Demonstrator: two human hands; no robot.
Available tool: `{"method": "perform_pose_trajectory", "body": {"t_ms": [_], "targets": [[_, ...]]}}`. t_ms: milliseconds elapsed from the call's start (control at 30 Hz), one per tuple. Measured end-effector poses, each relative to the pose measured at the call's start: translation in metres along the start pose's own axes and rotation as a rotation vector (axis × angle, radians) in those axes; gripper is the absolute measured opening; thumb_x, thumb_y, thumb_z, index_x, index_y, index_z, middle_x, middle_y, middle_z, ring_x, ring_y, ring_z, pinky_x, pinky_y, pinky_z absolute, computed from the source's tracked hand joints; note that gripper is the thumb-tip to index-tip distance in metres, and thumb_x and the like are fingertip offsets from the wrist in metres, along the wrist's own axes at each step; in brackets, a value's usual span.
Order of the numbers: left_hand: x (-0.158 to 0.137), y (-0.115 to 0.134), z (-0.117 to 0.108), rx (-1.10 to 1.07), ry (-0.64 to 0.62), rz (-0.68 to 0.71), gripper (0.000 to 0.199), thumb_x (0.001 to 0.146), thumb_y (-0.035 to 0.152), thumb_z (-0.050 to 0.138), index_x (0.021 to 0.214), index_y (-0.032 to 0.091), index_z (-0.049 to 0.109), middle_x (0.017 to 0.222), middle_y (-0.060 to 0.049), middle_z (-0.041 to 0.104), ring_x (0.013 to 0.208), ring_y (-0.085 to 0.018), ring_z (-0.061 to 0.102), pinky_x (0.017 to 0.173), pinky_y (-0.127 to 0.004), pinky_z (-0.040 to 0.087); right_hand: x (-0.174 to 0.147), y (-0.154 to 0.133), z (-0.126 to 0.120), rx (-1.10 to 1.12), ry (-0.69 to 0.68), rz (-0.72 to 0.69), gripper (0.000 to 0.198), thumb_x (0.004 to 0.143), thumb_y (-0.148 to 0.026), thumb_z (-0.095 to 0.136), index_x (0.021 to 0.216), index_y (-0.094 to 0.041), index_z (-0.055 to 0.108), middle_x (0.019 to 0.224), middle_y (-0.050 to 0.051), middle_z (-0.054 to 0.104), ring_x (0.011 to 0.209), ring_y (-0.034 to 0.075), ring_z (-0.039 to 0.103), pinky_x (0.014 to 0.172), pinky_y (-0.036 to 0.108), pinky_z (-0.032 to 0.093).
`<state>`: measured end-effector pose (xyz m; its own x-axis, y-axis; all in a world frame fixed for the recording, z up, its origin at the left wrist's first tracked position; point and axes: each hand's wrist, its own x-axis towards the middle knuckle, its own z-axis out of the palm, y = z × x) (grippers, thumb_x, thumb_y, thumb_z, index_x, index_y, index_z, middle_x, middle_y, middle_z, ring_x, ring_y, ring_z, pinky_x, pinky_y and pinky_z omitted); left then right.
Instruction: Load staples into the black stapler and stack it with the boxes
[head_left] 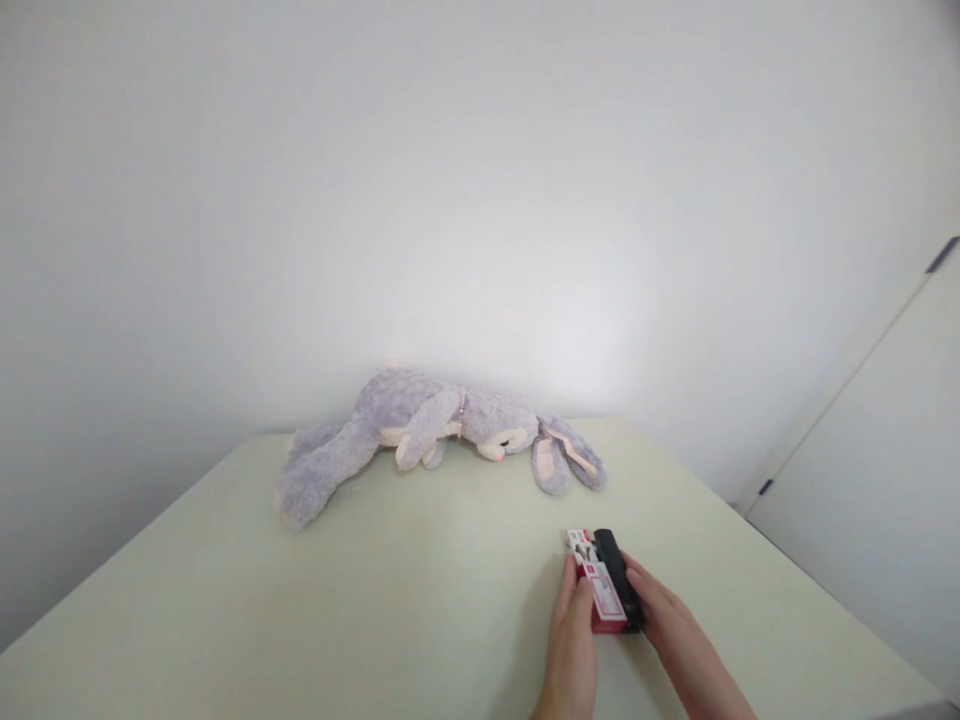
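At the right front of the table, my left hand (571,635) grips the left side of a small red and white box (604,598), its thumb along the edge. Just beyond that box, and touching it, is a second small white box (580,545) with red print and a dark picture. A long black stapler (616,575) lies alongside both boxes on their right. My right hand (669,612) closes on the stapler's right side, so the three things are pressed side by side between my hands. The undersides of these things are hidden.
A grey-lilac plush rabbit (405,405) lies on its side at the back of the pale green table (337,610), its ears toward the right. Behind it rises a white wall (450,200). A white door panel (877,480) with dark hinges stands beyond the table's right edge.
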<state>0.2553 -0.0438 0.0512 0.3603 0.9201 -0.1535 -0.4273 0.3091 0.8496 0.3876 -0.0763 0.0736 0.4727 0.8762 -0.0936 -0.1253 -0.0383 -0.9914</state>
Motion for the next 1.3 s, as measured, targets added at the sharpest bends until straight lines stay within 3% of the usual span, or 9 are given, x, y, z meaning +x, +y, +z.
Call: {"method": "perform_pose_trajectory", "body": {"t_ms": [100,200,367,500,600,700,867,967,1300], "targets": [[-0.003,0.01,-0.02,0.027,0.076,0.011,0.08,0.082,0.052,0.067,0.15,0.016,0.048,0.163,-0.007,0.038,0.153,-0.024,0.032,0.125,-0.033,0.026,-0.007,0.01,0.016,0.146,-0.156,0.123,0.065,0.08,-0.061,0.073,0.134,-0.025,0.067,0.139,0.006,0.066,0.133,0.031,0.058,0.117,0.048,0.041],[-0.011,0.024,-0.062,0.054,0.15,0.015,0.078,0.081,0.049,0.068,0.147,0.012,0.052,0.16,-0.011,0.043,0.15,-0.025,0.037,0.124,-0.035,0.03,-0.018,0.023,0.049,0.195,-0.231,0.13,0.068,0.079,-0.059,0.077,0.136,-0.024,0.065,0.141,0.007,0.064,0.135,0.03,0.056,0.117,0.047,0.04],[-0.04,0.05,-0.158,0.203,0.285,0.034,0.062,0.087,0.047,0.058,0.14,0.016,0.059,0.158,-0.008,0.045,0.148,-0.026,0.04,0.12,-0.04,0.039,-0.044,0.048,0.121,0.057,-0.428,-0.08,0.063,0.086,-0.06,0.07,0.137,-0.022,0.064,0.143,0.008,0.062,0.137,0.029,0.054,0.119,0.049,0.036],[-0.069,0.066,-0.211,0.465,0.322,0.044,0.055,0.096,0.045,0.043,0.141,0.018,0.058,0.155,-0.005,0.051,0.144,-0.022,0.047,0.117,-0.038,0.045,-0.065,0.061,0.163,-0.226,-0.39,-0.178,0.075,0.092,-0.055,0.059,0.156,-0.019,0.041,0.138,0.011,0.066,0.115,0.027,0.069,0.099,0.042,0.056],[-0.082,0.071,-0.216,0.541,0.337,0.096,0.054,0.094,0.045,0.046,0.139,0.019,0.06,0.151,-0.005,0.056,0.142,-0.024,0.05,0.117,-0.041,0.045,-0.071,0.061,0.178,-0.412,-0.279,-0.233,0.081,0.09,-0.048,0.06,0.159,-0.016,0.033,0.124,0.012,0.072,0.079,0.021,0.071,0.075,0.033,0.06],[-0.085,0.068,-0.2,0.64,0.402,0.192,0.054,0.092,0.043,0.048,0.139,0.019,0.058,0.142,-0.009,0.064,0.134,-0.027,0.058,0.112,-0.044,0.05,-0.069,0.055,0.179,-0.46,-0.25,-0.275,0.079,0.089,-0.041,0.059,0.157,-0.011,0.035,0.107,0.008,0.072,0.065,0.017,0.064,0.065,0.029,0.057],[-0.078,0.055,-0.18,1.112,0.59,0.444,0.068,0.082,0.038,0.06,0.146,0.016,0.05,0.139,-0.016,0.059,0.13,-0.034,0.057,0.112,-0.053,0.046,-0.059,0.049,0.153,-0.527,-0.179,-0.319,0.071,0.09,-0.04,0.056,0.154,-0.016,0.04,0.107,0.006,0.068,0.07,0.018,0.063,0.067,0.029,0.054],[-0.078,0.054,-0.186,1.23,0.563,0.545,0.063,0.082,0.032,0.058,0.142,0.017,0.054,0.129,-0.014,0.061,0.12,-0.029,0.062,0.108,-0.047,0.049,-0.054,0.053,0.135,-0.542,-0.169,-0.343,0.067,0.092,-0.042,0.054,0.152,-0.014,0.043,0.107,0.006,0.065,0.069,0.017,0.062,0.069,0.029,0.055],[-0.055,0.124,-0.235,1.388,0.617,0.445,0.049,0.093,0.037,0.049,0.138,0.018,0.058,0.13,-0.009,0.062,0.12,-0.027,0.059,0.109,-0.049,0.047,-0.059,0.051,0.13,-0.557,-0.121,-0.391,0.059,0.092,-0.04,0.054,0.147,-0.02,0.052,0.107,0.005,0.065,0.08,0.018,0.067,0.077,0.026,0.056]]}}
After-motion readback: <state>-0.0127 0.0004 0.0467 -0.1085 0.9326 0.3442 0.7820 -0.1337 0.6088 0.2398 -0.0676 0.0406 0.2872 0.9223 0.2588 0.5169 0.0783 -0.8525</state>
